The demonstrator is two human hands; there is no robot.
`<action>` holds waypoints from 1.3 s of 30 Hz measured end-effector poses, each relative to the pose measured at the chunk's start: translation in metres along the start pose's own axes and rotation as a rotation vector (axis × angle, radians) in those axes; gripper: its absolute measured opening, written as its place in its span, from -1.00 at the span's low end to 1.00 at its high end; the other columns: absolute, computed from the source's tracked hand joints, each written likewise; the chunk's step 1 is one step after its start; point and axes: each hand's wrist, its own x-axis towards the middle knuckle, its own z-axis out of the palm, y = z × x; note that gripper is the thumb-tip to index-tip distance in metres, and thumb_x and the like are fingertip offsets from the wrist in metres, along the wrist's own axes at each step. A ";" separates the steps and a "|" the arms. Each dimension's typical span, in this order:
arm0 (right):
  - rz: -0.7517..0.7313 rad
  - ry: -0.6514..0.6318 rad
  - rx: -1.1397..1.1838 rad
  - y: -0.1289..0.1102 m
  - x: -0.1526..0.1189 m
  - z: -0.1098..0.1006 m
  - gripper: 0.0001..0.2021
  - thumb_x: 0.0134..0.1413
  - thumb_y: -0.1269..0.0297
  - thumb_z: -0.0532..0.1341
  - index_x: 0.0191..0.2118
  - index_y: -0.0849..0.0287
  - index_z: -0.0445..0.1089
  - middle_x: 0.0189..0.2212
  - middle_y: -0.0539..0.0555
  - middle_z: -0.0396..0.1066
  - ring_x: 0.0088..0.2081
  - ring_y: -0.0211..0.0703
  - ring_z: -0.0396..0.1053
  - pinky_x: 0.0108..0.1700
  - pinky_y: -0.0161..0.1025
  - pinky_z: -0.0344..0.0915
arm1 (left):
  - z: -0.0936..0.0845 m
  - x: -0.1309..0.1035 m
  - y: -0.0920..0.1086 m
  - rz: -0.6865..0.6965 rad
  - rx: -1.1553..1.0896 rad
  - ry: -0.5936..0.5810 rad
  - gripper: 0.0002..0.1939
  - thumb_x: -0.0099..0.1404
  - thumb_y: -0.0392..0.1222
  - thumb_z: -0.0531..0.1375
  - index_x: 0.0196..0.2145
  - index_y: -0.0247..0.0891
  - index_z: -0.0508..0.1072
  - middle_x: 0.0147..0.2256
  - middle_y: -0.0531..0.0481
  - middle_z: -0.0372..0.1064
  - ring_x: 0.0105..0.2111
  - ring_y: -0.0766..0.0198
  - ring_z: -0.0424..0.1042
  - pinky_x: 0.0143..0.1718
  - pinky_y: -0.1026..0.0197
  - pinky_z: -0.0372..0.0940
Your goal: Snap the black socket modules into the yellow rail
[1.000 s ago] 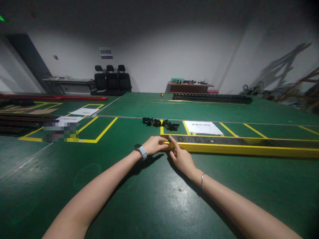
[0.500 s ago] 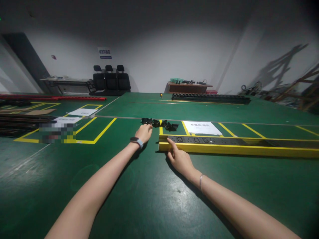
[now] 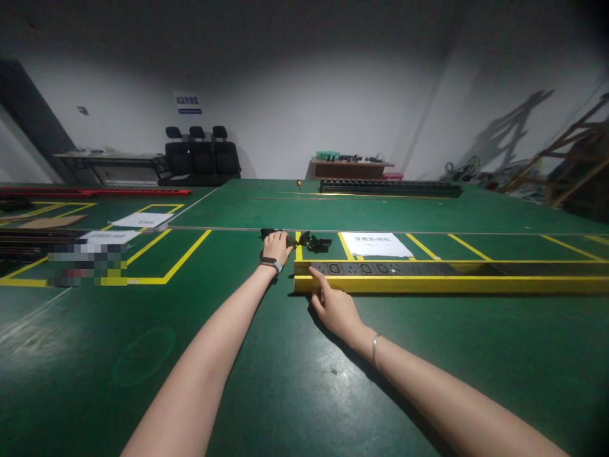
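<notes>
My left hand (image 3: 277,245) reaches forward and lies on the left part of a small pile of black plastic parts (image 3: 314,241). Its fingers curl down over them, and whether they grip one is hidden. My right hand (image 3: 333,308) is nearer to me. Its index fingertip touches the near left end of a long yellow rail (image 3: 451,284) lying across the green table (image 3: 285,381). The rail holds a black socket strip (image 3: 364,268). The other fingers of that hand are loosely bent and hold nothing.
A white paper sheet (image 3: 375,244) lies in a yellow-taped box behind the rail. More sheets (image 3: 141,219) and dark bars (image 3: 33,236) lie at the left. A long black strip (image 3: 390,186) lies far back, near chairs (image 3: 202,157) and a bench (image 3: 351,167).
My left hand left the rail's end and moved forward onto the pile of black parts. My right hand stayed at the rail's end. The view shifted slightly.
</notes>
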 end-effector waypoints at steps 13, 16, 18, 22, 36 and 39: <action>-0.008 0.010 0.003 0.000 -0.001 -0.001 -0.45 0.20 0.24 -0.02 0.29 0.05 -0.13 -0.48 -0.01 0.46 -0.46 -0.17 0.43 -0.43 -0.35 0.14 | 0.000 -0.007 -0.006 -0.185 -0.150 -0.097 -0.41 -0.02 0.24 0.25 -0.21 -0.25 0.26 -0.07 -0.19 0.20 -0.08 0.09 0.31 -0.07 0.15 0.17; -0.006 0.005 -0.001 0.000 -0.001 -0.002 -0.43 0.19 0.24 -0.02 0.30 0.09 -0.15 -0.47 0.00 0.46 -0.45 -0.17 0.43 -0.42 -0.34 0.15 | 0.007 0.000 0.001 -0.235 -0.184 -0.042 -0.45 0.03 0.22 0.22 -0.22 -0.26 0.24 -0.08 -0.22 0.22 -0.08 0.08 0.31 -0.09 0.14 0.18; -0.003 0.001 -0.001 -0.001 -0.001 -0.002 -0.43 0.19 0.25 -0.02 0.30 0.10 -0.15 -0.46 0.01 0.47 -0.44 -0.17 0.43 -0.42 -0.34 0.15 | 0.010 0.003 0.003 -0.252 -0.215 -0.009 -0.50 0.07 0.16 0.22 -0.21 -0.27 0.24 -0.12 -0.22 0.25 -0.10 0.09 0.32 -0.10 0.13 0.19; 0.001 0.004 0.001 -0.001 0.000 -0.001 -0.43 0.20 0.24 -0.02 0.30 0.08 -0.15 -0.47 0.01 0.47 -0.43 -0.16 0.44 -0.41 -0.34 0.15 | 0.009 0.004 -0.003 -0.239 -0.249 0.013 -0.51 0.12 0.04 0.22 -0.10 -0.30 0.22 -0.13 -0.21 0.25 -0.10 0.12 0.32 -0.09 0.15 0.21; 0.000 -0.011 -0.008 0.001 0.000 0.000 -0.41 0.20 0.23 -0.02 0.31 0.10 -0.18 -0.46 0.01 0.47 -0.44 -0.16 0.43 -0.41 -0.33 0.16 | 0.002 0.000 -0.002 -0.101 -0.429 -0.009 -0.76 0.05 -0.20 0.28 -0.31 -0.27 0.36 -0.22 -0.12 0.30 -0.14 0.14 0.34 -0.01 0.04 0.22; -0.006 -0.003 -0.006 0.001 -0.001 0.000 -0.43 0.20 0.23 -0.03 0.30 0.09 -0.16 -0.46 0.01 0.47 -0.44 -0.17 0.43 -0.40 -0.34 0.16 | -0.019 -0.018 -0.012 -0.090 -0.486 -0.027 -0.67 0.03 -0.19 0.29 -0.24 -0.26 0.33 -0.18 -0.11 0.32 -0.14 0.15 0.36 -0.02 0.03 0.24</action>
